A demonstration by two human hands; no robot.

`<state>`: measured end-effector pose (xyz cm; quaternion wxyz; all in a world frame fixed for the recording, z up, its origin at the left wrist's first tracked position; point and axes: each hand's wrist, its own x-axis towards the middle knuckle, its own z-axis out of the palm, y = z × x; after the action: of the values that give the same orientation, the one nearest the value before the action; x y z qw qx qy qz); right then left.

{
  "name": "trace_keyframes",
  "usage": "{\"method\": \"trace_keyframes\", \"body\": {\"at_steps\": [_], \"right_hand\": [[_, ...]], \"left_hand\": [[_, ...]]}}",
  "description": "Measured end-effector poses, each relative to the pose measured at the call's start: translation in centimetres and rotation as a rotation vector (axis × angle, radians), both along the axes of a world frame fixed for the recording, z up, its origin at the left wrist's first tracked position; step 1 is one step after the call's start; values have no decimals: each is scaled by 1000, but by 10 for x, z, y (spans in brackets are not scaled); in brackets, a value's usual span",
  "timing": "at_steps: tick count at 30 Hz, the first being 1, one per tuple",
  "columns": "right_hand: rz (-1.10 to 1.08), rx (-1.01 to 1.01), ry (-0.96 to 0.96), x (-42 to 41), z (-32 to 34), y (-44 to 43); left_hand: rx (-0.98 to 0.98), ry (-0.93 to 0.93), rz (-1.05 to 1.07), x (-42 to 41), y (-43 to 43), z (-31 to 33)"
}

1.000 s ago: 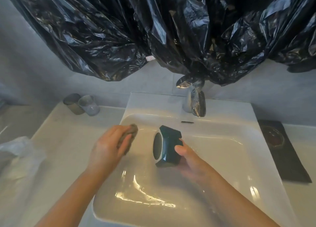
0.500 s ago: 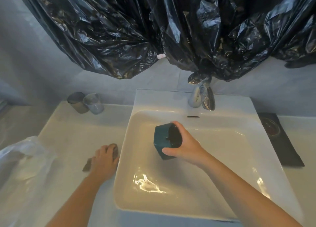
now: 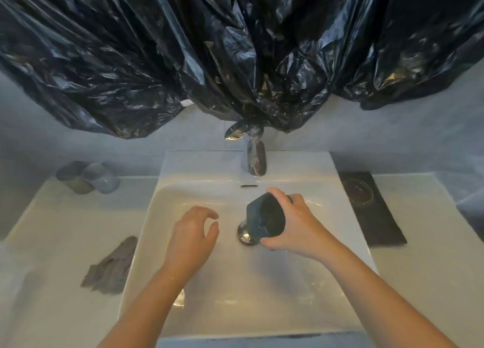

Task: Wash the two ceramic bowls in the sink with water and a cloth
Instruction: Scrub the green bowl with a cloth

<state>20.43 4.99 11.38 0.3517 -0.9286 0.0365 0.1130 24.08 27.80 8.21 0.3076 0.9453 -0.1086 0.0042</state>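
My right hand [image 3: 296, 224] grips a dark teal ceramic bowl [image 3: 264, 218], tilted on its side with the opening facing me, above the drain [image 3: 245, 233] of the white sink [image 3: 209, 282]. My left hand [image 3: 192, 235] hovers empty over the basin, fingers curled and apart, just left of the bowl. The grey cloth [image 3: 112, 265] lies crumpled on the counter left of the sink. A second dark bowl [image 3: 357, 191] rests on a dark mat [image 3: 372, 208] to the right of the sink.
A chrome tap [image 3: 254, 160] stands at the back of the sink; no water stream is visible. Black plastic sheeting [image 3: 235, 59] hangs low over it. Two cups [image 3: 89, 177] stand at the counter's back left.
My left hand let go of the cloth on the counter and moved right, into the basin. My right hand turned the teal bowl and shifted it right, over the drain.
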Motion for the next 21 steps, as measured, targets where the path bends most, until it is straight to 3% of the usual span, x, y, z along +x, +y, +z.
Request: {"method": "trace_keyframes", "body": {"at_steps": [5,12,15,21], "right_hand": [[-61,-91,27,-25,9,-98],[-252,-237,99,-32,-16,-217],[-261,-259,158,-32,-37,-242],[-265,-271,213,-21,-69,-255]], "left_hand": [[-33,55,-154,-20,-105,-4],[143,158,-330,-54,-242,-22],[216,221,-315,-64,-277,-33],[153,240,-251,-69,-300,-40]]}}
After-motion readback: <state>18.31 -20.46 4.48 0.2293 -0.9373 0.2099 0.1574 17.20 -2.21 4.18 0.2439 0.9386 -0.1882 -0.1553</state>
